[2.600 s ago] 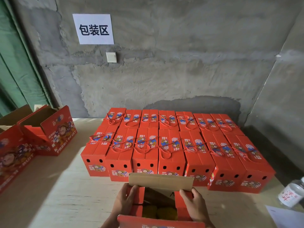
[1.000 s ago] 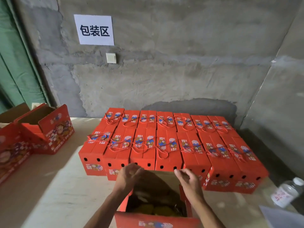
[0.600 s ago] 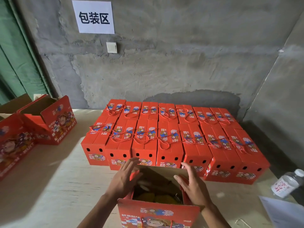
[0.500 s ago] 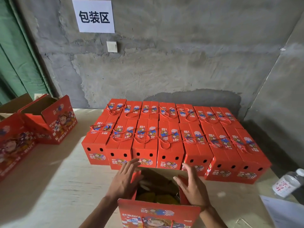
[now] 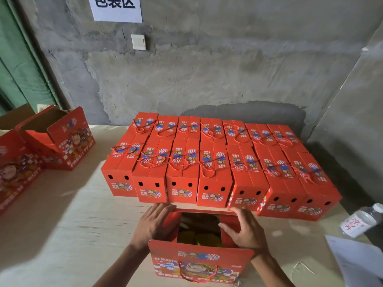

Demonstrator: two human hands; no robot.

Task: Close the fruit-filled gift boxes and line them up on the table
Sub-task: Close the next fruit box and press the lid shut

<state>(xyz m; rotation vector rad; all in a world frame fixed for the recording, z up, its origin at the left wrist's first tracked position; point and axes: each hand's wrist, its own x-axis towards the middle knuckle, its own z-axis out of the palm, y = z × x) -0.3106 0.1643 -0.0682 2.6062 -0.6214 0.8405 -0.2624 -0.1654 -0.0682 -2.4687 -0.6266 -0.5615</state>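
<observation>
Red printed cardboard gift box (image 5: 199,264), open at lower centre of the frame on the pale wooden table (image 5: 62,235), shows yellow fruit (image 5: 196,238) inside. We see the left hand (image 5: 154,223) and right hand (image 5: 245,230) resting with nearly straight fingers on its two side flaps, clasping nothing. Behind it, at mid-frame, stand two rows of closed red gift boxes with rope handles (image 5: 213,160); a clear plastic bottle (image 5: 360,221) lies at the right edge.

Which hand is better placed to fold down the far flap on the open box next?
Probably the left hand. Its fingertips reach the far flap of the open box, while the right hand lies flatter over the right side flap. The difference is slight.
</observation>
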